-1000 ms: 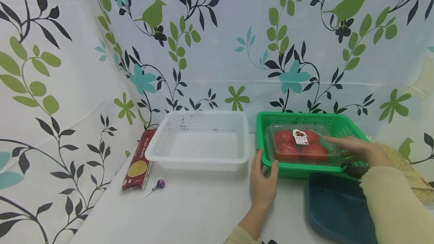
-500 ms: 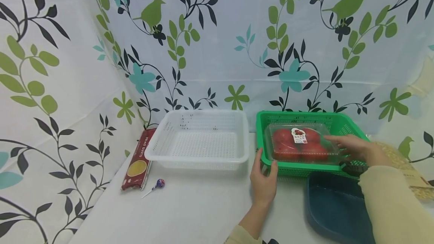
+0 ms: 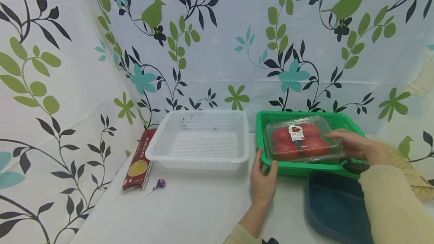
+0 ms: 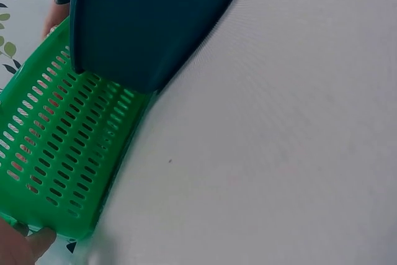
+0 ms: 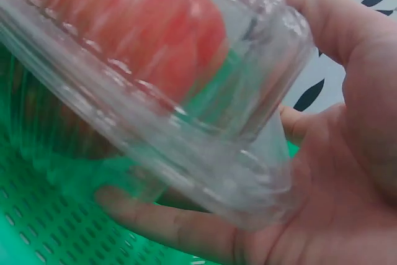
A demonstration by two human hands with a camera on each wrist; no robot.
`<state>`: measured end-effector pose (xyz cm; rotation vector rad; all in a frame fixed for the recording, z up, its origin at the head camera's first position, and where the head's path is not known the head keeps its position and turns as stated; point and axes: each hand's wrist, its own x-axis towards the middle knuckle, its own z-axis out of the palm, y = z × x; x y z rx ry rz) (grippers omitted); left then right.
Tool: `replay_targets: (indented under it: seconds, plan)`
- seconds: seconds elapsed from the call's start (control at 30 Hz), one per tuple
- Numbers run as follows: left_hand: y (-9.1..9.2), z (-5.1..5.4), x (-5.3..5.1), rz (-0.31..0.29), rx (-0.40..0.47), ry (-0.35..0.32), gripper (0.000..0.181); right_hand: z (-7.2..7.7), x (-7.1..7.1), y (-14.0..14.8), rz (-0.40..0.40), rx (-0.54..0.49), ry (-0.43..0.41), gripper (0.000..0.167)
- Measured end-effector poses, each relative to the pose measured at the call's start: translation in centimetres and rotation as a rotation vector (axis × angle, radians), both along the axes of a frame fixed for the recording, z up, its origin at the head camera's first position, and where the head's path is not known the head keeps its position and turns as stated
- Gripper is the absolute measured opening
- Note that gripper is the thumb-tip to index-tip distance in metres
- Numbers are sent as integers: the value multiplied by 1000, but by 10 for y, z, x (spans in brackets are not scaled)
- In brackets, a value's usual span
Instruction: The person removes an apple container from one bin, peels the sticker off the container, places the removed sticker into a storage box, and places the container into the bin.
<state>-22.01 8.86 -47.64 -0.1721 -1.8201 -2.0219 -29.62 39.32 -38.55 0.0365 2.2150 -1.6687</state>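
Left hand [image 3: 263,184]: spread, at green basket's [image 3: 301,167] near-left corner.
Right hand [image 3: 361,148]: pinching tomato box's [image 3: 301,138] right end.
Tomato box: inside green basket, tilted.
Risk: one-ended grip may let shifting tomatoes [image 3: 314,147] twist it onto the near edge.

There are two baskets [image 3: 198,159] [image 3: 305,114], two packets [image 3: 138,163] [image 3: 407,168], one bin [image 3: 335,214], one box [image 3: 298,135], four tomatoes [image 3: 313,147] and one lollipop [image 3: 161,183].

Tomato pack [image 3: 300,140] in or just over right basket [image 3: 291,166], unclear; my right hand [image 3: 361,147] at its right end, my left hand [image 3: 264,185] at right basket's near-left corner. Left basket [image 3: 205,144] beside that, packet [image 3: 139,161] further left, lollipop [image 3: 161,183] before left basket. Tub [image 3: 335,208] before right basket, bag [image 3: 405,166] at its right.
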Motion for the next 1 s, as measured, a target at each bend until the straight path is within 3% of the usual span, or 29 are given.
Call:
replay_targets:
  seconds: [0.4,0.57,0.8,1.0]
  plan:
    - [-3,-3,-1,9,-2,68,52,8,6,1,-107,-2,31,45]
    - [-6,-3,-3,6,-13,72,53,14,9,2,-105,12,91,42]
    - [-16,5,0,-23,-44,57,57,38,14,3,-81,76,187,42]
    - [-24,13,5,-71,-64,65,61,60,19,-4,-133,84,199,42]
